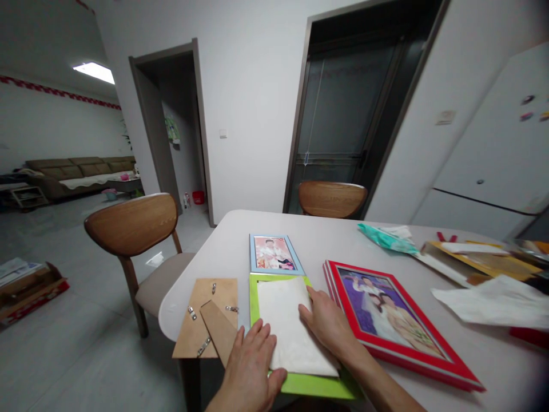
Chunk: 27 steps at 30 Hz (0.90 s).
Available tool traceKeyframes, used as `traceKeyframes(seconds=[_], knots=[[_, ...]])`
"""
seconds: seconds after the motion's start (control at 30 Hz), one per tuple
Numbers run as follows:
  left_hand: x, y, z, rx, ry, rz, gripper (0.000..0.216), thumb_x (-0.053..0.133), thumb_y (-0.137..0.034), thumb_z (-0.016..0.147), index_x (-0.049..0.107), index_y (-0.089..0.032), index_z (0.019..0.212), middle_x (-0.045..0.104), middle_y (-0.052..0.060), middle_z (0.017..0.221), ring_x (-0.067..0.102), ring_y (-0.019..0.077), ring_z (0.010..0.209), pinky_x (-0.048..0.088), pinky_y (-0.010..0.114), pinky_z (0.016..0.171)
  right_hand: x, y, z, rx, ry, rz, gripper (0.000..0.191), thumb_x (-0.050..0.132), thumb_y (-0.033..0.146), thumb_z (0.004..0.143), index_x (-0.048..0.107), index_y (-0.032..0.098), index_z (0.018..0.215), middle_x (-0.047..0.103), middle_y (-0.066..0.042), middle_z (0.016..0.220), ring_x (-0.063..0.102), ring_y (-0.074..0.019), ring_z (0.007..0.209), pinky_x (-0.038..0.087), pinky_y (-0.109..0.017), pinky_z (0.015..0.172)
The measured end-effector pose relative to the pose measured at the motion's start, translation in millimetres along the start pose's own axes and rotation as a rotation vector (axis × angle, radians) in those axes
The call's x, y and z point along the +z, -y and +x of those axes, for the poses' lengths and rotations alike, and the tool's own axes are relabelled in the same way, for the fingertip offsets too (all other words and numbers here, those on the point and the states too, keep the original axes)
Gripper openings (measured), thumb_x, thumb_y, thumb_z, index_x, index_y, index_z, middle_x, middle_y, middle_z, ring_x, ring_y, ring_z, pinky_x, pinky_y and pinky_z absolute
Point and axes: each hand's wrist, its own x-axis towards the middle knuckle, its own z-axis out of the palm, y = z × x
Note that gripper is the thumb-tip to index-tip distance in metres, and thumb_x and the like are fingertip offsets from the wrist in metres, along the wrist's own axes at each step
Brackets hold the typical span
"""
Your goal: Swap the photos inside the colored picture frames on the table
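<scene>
A light green photo frame (317,384) lies on the table with a white sheet of paper (285,326) over its middle. My left hand (253,363) rests along the lower left edge of the sheet and frame, its fingers stretched out. Over the sheet's right edge is my right hand (328,320), thumb and index finger apart, fingertips touching the edge. To the left lies a brown backing board (221,289) with metal clips and a stand leg (218,329); my left fingers partly cover the leg's lower end. A light blue frame (253,254) holding a photo adjoins the green frame's far edge.
Red frames (397,286) are stacked at right, the top one showing a couple's photo. Beyond lie a teal packet (388,237), a yellow-brown envelope (489,260) and crumpled white paper (493,300). Wooden chairs stand at left (135,226) and at the far side (332,198).
</scene>
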Motion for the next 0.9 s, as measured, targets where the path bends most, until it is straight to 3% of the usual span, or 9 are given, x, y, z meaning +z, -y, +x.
traceKeyframes(seconds=[0.13,0.23,0.3,0.43,0.6,0.77,0.83,0.9], knots=[[5,-2,-2,-0.02,0.026,0.027,0.05,0.049,-0.03,0.072,0.042,-0.014,0.119,0.033,0.013,0.131,0.023,0.0273,0.123,0.014,0.051,0.1,5,3,-6,-0.059,-0.069,-0.119,0.041,0.043,0.026,0.073,0.045,0.01,0.111,0.053,-0.013,0.1,0.048,-0.0226,0.091,0.035,-0.029,0.075],[12,6,-6,0.051,0.04,0.01,0.059,0.051,-0.041,0.07,0.038,-0.014,0.122,0.026,0.013,0.134,0.021,0.0261,0.124,0.011,0.05,0.101,11,-1,-7,-0.101,-0.118,-0.171,0.044,0.047,0.026,0.072,0.044,0.01,0.113,0.053,-0.013,0.102,0.045,-0.0238,0.095,0.032,-0.031,0.08],[16,13,-7,0.122,0.057,0.006,0.061,0.052,-0.046,0.069,0.039,-0.016,0.121,0.029,0.011,0.134,0.022,0.0248,0.124,0.01,0.05,0.101,13,-5,-6,-0.11,-0.132,-0.184,0.045,0.046,0.027,0.073,0.044,0.011,0.114,0.053,-0.012,0.1,0.044,-0.0237,0.094,0.032,-0.032,0.08],[22,17,-5,0.192,0.077,0.024,0.056,0.054,-0.041,0.07,0.038,-0.02,0.12,0.036,0.008,0.131,0.026,0.0229,0.122,0.011,0.051,0.1,12,-6,0,-0.131,-0.105,-0.195,0.037,0.044,0.026,0.074,0.051,0.011,0.108,0.055,-0.012,0.094,0.045,-0.0242,0.09,0.034,-0.032,0.078],[8,21,-12,0.178,0.059,0.048,0.066,0.058,-0.034,0.066,0.031,-0.019,0.124,0.028,0.009,0.135,0.023,0.0235,0.124,0.014,0.05,0.1,8,23,-9,-0.232,-0.055,-0.043,0.037,0.045,0.026,0.075,0.053,0.011,0.107,0.052,-0.014,0.106,0.044,-0.0239,0.096,0.033,-0.033,0.082],[-18,73,-42,-0.069,-0.142,0.19,0.067,0.058,-0.021,0.062,0.033,-0.021,0.124,0.03,0.008,0.134,0.023,0.0244,0.123,0.017,0.05,0.099,13,72,-35,-0.424,0.14,0.166,0.033,0.047,0.031,0.074,0.055,0.018,0.103,0.056,-0.009,0.098,0.046,-0.0203,0.09,0.034,-0.031,0.08],[-19,102,-51,-0.201,-0.217,0.248,0.062,0.058,-0.018,0.061,0.039,-0.018,0.12,0.036,0.011,0.13,0.029,0.027,0.12,0.023,0.051,0.097,19,92,-40,-0.455,0.165,0.182,0.037,0.05,0.036,0.071,0.054,0.02,0.104,0.056,-0.007,0.095,0.046,-0.0211,0.088,0.034,-0.032,0.078],[-16,127,-55,-0.239,-0.295,0.272,0.056,0.056,-0.016,0.061,0.044,-0.015,0.116,0.041,0.013,0.127,0.035,0.0267,0.117,0.03,0.046,0.095,27,110,-43,-0.473,0.171,0.163,0.046,0.055,0.043,0.064,0.052,0.021,0.104,0.055,-0.008,0.094,0.046,-0.0231,0.087,0.034,-0.036,0.077]])
